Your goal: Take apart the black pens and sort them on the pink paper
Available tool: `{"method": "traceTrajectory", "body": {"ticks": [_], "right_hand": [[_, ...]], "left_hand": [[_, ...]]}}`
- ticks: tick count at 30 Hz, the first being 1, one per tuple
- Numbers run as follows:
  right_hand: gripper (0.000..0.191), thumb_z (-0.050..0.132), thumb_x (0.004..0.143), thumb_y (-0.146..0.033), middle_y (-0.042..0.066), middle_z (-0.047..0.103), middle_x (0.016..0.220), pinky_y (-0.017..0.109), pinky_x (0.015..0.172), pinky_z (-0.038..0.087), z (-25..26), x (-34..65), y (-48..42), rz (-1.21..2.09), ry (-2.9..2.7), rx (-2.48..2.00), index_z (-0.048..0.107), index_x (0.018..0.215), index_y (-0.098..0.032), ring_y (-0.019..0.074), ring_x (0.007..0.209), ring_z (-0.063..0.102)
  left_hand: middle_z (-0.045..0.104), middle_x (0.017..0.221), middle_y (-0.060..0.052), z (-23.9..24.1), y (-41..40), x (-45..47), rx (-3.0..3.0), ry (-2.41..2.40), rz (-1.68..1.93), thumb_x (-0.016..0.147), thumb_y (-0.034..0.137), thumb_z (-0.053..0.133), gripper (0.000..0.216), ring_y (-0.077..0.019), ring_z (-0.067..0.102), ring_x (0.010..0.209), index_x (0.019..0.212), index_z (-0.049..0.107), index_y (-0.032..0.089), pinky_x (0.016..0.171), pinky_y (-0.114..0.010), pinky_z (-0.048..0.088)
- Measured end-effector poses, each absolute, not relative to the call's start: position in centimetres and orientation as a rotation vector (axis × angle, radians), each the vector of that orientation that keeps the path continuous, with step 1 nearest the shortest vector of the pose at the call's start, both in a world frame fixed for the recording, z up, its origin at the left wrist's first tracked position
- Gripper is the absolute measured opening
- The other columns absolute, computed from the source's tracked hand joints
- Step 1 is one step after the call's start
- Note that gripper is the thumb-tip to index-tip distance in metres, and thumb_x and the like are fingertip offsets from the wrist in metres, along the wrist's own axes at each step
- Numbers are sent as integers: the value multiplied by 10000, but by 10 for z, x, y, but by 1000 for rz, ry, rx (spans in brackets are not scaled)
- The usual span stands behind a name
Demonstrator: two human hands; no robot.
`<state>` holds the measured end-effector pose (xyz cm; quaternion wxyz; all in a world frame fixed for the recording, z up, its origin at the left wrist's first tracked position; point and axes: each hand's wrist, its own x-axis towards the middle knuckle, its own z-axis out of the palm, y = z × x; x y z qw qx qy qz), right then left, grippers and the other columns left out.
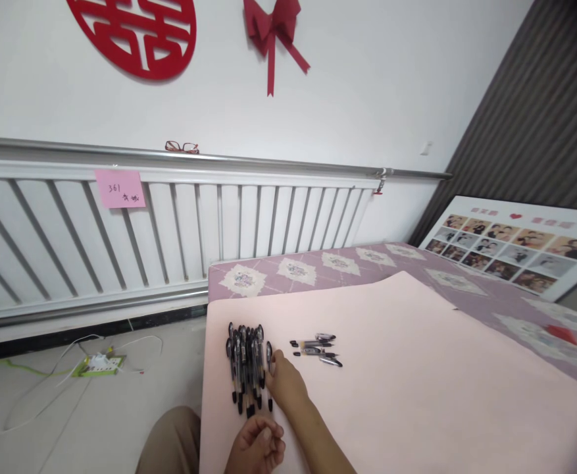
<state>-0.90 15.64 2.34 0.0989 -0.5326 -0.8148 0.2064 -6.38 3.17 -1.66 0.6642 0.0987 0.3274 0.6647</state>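
A pile of several black pens (245, 366) lies on a pale pink sheet (416, 395) near its left edge. My right hand (283, 383) reaches forward to the right side of the pile, fingers pressed together on one black pen (269, 351). My left hand (257, 447) is curled close to my body at the sheet's near edge; what its fingers enclose, if anything, is hidden. A few loose pen parts (318, 349) lie just to the right of the pile.
The sheet covers a surface with a purple patterned cloth (347, 263). A white radiator (170, 230) with a pink note (119, 189) and glasses (182, 147) runs along the wall. A power strip with cables (98, 364) lies on the floor. A photo board (510, 245) leans at right.
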Motion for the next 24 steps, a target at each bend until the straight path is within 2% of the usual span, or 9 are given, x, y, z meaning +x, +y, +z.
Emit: {"method": "traceTrajectory", "body": {"ticks": [8, 12, 15, 18, 22, 24], "right_hand": [[353, 512, 672, -126, 101, 645, 872, 315, 638, 404, 22, -2, 156, 730, -2320, -1595, 479, 1019, -186, 241, 788, 613], [391, 461, 735, -173, 37, 624, 733, 277, 652, 429, 21, 16, 149, 849, -2196, -1512, 416, 1123, -157, 179, 707, 606], [440, 438, 751, -248, -27, 550, 631, 248, 515, 441, 24, 33, 136, 1088, -1949, -1459, 360, 1175, -157, 149, 574, 566], [422, 536, 687, -310, -74, 471, 563, 213, 385, 371, 31, 48, 118, 1499, -1456, -1307, 433, 1084, -210, 123, 472, 500], [224, 625, 631, -319, -65, 505, 576, 179, 441, 371, 31, 56, 96, 1667, -1185, -1201, 534, 808, -215, 96, 525, 519], [220, 648, 611, -342, -48, 547, 599, 180, 460, 374, 24, 56, 89, 1692, -1171, -1186, 526, 732, -204, 103, 554, 541]], "left_hand": [[631, 640, -19, -16, 32, -62, 221, 751, 1516, 482, 352, 803, 311, -88, 542, 531, 600, 596, 151, 587, -252, 378], [628, 644, -15, -11, 31, -64, 255, 784, 1489, 485, 360, 798, 320, -89, 545, 532, 615, 595, 150, 581, -251, 385], [625, 675, -13, -8, 30, -63, 287, 831, 1484, 499, 347, 791, 302, -88, 544, 556, 636, 606, 153, 583, -243, 391], [613, 726, -6, -8, 28, -59, 284, 913, 1531, 508, 328, 783, 296, -105, 555, 632, 707, 627, 174, 589, -232, 394], [606, 828, -15, -13, 27, -51, 280, 998, 1610, 518, 348, 769, 397, -118, 561, 650, 850, 603, 209, 572, -235, 391], [601, 795, -8, -14, 26, -50, 381, 979, 1610, 530, 362, 761, 425, -110, 543, 604, 886, 587, 206, 555, -238, 378]]}}
